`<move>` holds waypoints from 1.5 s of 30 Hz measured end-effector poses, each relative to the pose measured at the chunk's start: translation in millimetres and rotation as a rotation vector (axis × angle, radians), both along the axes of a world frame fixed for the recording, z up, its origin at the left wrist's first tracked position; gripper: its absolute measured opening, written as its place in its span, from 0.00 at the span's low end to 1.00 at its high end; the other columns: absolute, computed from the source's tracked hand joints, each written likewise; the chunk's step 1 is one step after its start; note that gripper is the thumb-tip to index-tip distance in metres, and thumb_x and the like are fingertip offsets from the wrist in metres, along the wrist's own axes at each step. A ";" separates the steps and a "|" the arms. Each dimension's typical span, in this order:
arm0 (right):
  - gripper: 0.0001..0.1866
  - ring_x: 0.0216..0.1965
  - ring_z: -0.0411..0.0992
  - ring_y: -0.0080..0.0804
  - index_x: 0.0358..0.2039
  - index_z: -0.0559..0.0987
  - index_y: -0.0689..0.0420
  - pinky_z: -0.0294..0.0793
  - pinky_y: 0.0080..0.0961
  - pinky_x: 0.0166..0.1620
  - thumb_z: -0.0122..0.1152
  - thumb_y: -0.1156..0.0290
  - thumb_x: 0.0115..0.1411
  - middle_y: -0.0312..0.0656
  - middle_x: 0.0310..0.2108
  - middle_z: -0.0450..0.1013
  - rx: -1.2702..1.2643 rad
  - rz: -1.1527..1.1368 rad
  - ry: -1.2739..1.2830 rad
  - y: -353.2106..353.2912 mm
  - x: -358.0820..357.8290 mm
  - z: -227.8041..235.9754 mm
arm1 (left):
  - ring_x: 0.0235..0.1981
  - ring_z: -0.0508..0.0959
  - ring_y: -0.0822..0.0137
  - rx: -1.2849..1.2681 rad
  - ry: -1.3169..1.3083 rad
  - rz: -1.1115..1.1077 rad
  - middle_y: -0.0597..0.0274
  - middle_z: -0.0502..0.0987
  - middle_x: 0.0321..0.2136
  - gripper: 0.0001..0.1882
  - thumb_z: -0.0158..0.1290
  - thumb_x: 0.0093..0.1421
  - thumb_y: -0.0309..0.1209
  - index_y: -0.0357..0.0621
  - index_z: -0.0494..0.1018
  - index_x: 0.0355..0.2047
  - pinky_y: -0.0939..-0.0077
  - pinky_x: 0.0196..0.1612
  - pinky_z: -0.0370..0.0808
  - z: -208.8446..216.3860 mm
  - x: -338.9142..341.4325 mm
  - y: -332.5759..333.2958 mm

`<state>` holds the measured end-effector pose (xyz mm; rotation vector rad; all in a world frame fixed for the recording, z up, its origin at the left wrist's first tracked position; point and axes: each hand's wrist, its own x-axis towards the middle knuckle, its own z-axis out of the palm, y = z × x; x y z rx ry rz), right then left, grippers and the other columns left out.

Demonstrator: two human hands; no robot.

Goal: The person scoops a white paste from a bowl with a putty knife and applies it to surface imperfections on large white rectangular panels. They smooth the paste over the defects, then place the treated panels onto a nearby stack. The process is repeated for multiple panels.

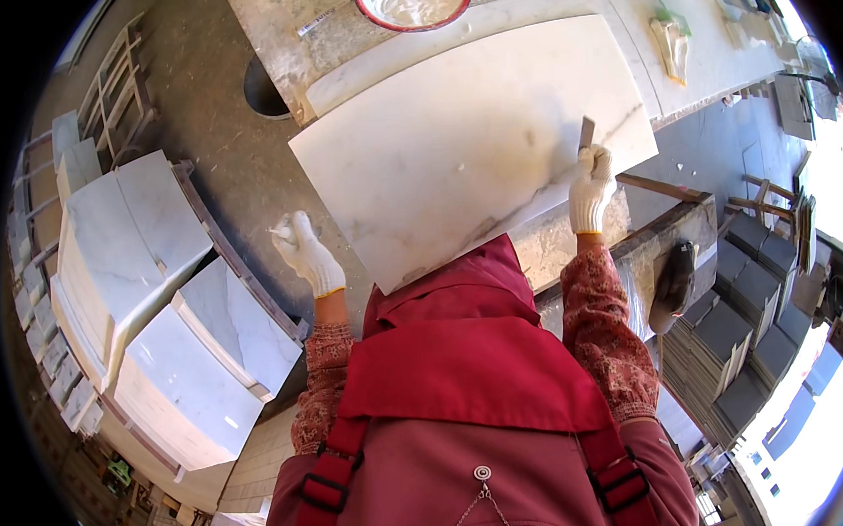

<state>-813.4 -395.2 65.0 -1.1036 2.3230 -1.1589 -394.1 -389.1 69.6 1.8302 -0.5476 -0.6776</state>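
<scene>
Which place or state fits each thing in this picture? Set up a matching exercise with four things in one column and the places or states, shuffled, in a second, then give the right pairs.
Things
1. large white marble slab with grey veins
2. small flat scraper blade
3. round red-rimmed basin
4. left hand in a white knit glove

Places or states
A. at the top edge, beyond the slab
B. gripped in the gloved right hand, tip on the slab
C. raised off the slab's left corner, holding nothing
D. lying flat on the workbench

Pairs: 1-D, 2-B, 3-A, 4-C
</scene>
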 end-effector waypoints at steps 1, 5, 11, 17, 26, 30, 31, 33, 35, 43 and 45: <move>0.04 0.38 0.71 0.27 0.38 0.77 0.60 0.74 0.28 0.42 0.56 0.74 0.66 0.44 0.39 0.75 -0.119 0.011 0.154 -12.3 4.3 -6.8 | 0.38 0.73 0.70 -0.028 0.004 0.030 0.62 0.72 0.38 0.14 0.56 0.64 0.35 0.40 0.69 0.43 0.72 0.44 0.72 2.0 9.5 -4.6; 0.08 0.45 0.73 0.40 0.42 0.75 0.56 0.75 0.34 0.48 0.58 0.73 0.62 0.50 0.46 0.73 -0.227 0.443 0.277 -19.8 123.3 -13.1 | 0.39 0.75 0.68 -0.165 0.044 0.089 0.62 0.73 0.37 0.12 0.55 0.64 0.34 0.42 0.69 0.42 0.69 0.45 0.74 45.5 25.5 -30.1; 0.06 0.38 0.73 0.38 0.41 0.73 0.59 0.72 0.29 0.48 0.55 0.77 0.63 0.44 0.37 0.74 0.115 1.176 -0.986 21.0 285.3 5.1 | 0.44 0.78 0.64 -0.421 -0.036 0.058 0.57 0.75 0.44 0.10 0.57 0.64 0.31 0.39 0.71 0.40 0.67 0.43 0.78 98.4 41.3 -51.2; 0.08 0.38 0.74 0.49 0.37 0.72 0.56 0.76 0.34 0.42 0.57 0.80 0.57 0.47 0.45 0.74 -0.108 1.023 -0.572 14.5 235.1 16.1 | 0.43 0.77 0.67 -0.333 -0.144 0.036 0.59 0.75 0.41 0.09 0.55 0.65 0.32 0.40 0.71 0.39 0.68 0.45 0.76 109.3 38.3 -42.1; 0.05 0.47 0.73 0.50 0.38 0.75 0.59 0.72 0.35 0.51 0.56 0.79 0.61 0.54 0.48 0.74 -0.281 0.556 0.069 -40.9 64.7 -11.4 | 0.44 0.75 0.67 -0.175 -0.030 -0.003 0.59 0.73 0.42 0.10 0.54 0.66 0.34 0.41 0.70 0.40 0.68 0.46 0.74 83.7 39.3 -36.5; 0.04 0.42 0.72 0.46 0.37 0.75 0.60 0.72 0.37 0.49 0.55 0.74 0.65 0.49 0.41 0.73 -0.312 0.147 0.194 -89.4 18.7 -23.6 | 0.45 0.75 0.66 -0.173 0.034 -0.021 0.58 0.73 0.41 0.12 0.54 0.66 0.34 0.39 0.70 0.43 0.67 0.46 0.74 78.9 45.8 -36.9; 0.04 0.41 0.71 0.45 0.37 0.75 0.60 0.72 0.37 0.48 0.55 0.73 0.66 0.48 0.39 0.72 -0.389 0.102 0.276 -100.0 26.0 -17.8 | 0.45 0.75 0.66 -0.174 0.034 -0.012 0.58 0.73 0.41 0.12 0.54 0.66 0.34 0.39 0.70 0.43 0.67 0.46 0.74 76.6 47.8 -34.0; 0.04 0.40 0.70 0.44 0.39 0.76 0.56 0.72 0.37 0.49 0.55 0.75 0.63 0.45 0.37 0.71 -0.268 0.306 0.100 -74.1 73.2 -29.7 | 0.45 0.76 0.65 -0.179 0.044 -0.010 0.57 0.73 0.40 0.13 0.54 0.66 0.35 0.39 0.70 0.45 0.68 0.46 0.74 69.2 48.8 -33.1; 0.09 0.41 0.72 0.50 0.40 0.75 0.54 0.75 0.39 0.44 0.57 0.77 0.59 0.49 0.43 0.73 -0.263 0.597 -0.011 -47.1 140.9 -14.1 | 0.44 0.76 0.65 -0.164 0.028 0.030 0.57 0.74 0.41 0.14 0.54 0.66 0.35 0.38 0.70 0.45 0.69 0.46 0.75 68.4 38.9 -35.9; 0.04 0.33 0.75 0.29 0.39 0.75 0.58 0.76 0.29 0.40 0.54 0.76 0.63 0.41 0.33 0.76 0.342 1.107 -0.891 16.6 257.9 26.8 | 0.43 0.77 0.64 -0.129 0.050 0.024 0.54 0.75 0.42 0.18 0.55 0.65 0.35 0.37 0.70 0.50 0.70 0.46 0.75 80.5 19.5 -61.4; 0.06 0.31 0.74 0.26 0.41 0.76 0.59 0.76 0.27 0.38 0.54 0.75 0.65 0.39 0.30 0.76 0.341 0.934 -0.822 -8.1 239.1 40.0 | 0.43 0.76 0.65 -0.150 0.037 -0.012 0.54 0.75 0.42 0.18 0.54 0.65 0.34 0.37 0.69 0.51 0.69 0.47 0.75 81.2 21.4 -59.8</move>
